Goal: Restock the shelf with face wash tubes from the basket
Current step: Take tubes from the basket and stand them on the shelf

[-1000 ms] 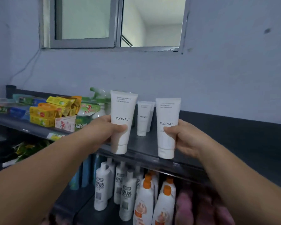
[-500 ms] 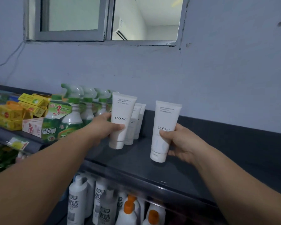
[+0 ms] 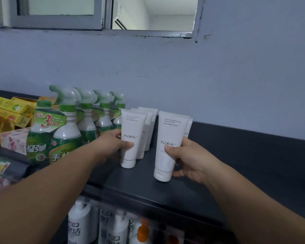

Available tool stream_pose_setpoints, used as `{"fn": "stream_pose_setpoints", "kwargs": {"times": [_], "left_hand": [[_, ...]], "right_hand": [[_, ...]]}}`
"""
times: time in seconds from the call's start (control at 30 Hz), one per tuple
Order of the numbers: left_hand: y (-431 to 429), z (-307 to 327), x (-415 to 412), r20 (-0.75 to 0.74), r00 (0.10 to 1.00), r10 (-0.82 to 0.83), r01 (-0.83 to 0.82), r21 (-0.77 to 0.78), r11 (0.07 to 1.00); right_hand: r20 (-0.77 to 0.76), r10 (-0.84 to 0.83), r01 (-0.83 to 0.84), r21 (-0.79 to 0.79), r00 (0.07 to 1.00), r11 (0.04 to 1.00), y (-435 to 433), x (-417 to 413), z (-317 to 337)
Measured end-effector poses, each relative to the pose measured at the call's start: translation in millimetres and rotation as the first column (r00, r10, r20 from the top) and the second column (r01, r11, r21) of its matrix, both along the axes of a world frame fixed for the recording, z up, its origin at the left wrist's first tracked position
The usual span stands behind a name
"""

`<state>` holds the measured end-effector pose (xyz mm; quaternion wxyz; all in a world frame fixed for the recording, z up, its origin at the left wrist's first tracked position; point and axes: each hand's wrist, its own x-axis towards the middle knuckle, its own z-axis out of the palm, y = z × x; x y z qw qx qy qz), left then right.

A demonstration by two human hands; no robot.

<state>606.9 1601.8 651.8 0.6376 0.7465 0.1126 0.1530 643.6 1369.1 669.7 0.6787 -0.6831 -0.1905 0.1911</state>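
Rear tubes (image 3: 150,118): mostly hidden behind left front tube (image 3: 133,124); only tops and edges show.
Back-right tube (image 3: 189,128): a sliver behind right front tube (image 3: 171,131).
Tube small print: too small to read.
Lower bottles (image 3: 80,224): blurred, cut off by the bottom edge.
Yellow boxes (image 3: 12,108): leftmost cut off by the left edge.

Back wall (image 3: 218,76) is pale blue-grey and matte, with hairline cracks and chipped paint under the sill (image 3: 183,35). Sliding window (image 3: 106,14) up top, grey metal frame. Left pane (image 3: 60,6) is frosted; right side looks into a white-walled room with an AC unit (image 3: 119,22). Dark grey shelf (image 3: 165,191) runs along the wall. Light is dim and cool.
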Motion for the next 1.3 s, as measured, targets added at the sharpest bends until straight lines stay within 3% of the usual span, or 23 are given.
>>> {"fn": "stream_pose_setpoints", "kwargs": {"times": [0.33,0.53,0.87,1.13,1.3], "left_hand": [[8.5,-2.1,2.6,-0.016,0.997,-0.069,0.068,-0.058,0.996],[28.2,0.7,-14.8,-0.006,0.998,0.059,-0.060,-0.135,0.989],[11.3,3.9,-31.8,-0.030,0.996,-0.080,0.068,-0.292,0.954],[4.5,4.1,-30.5,-0.016,0.999,-0.046,0.040,-0.246,0.968],[2.4,10.0,-31.4,0.077,0.994,0.079,-0.061,-0.208,0.976]], "right_hand": [[0.019,0.035,-0.035,0.000,0.999,0.999,52.0,-19.6,-8.9],[0.044,0.070,-0.070,-0.003,0.997,0.998,86.5,-27.8,-12.6],[0.081,0.037,-0.037,-0.001,0.996,0.999,113.1,-29.4,-18.1],[0.104,0.062,-0.055,-0.068,0.993,0.996,99.6,-18.6,-23.5],[0.107,0.028,-0.012,-0.142,0.994,0.990,91.9,-13.9,-23.2]]}}
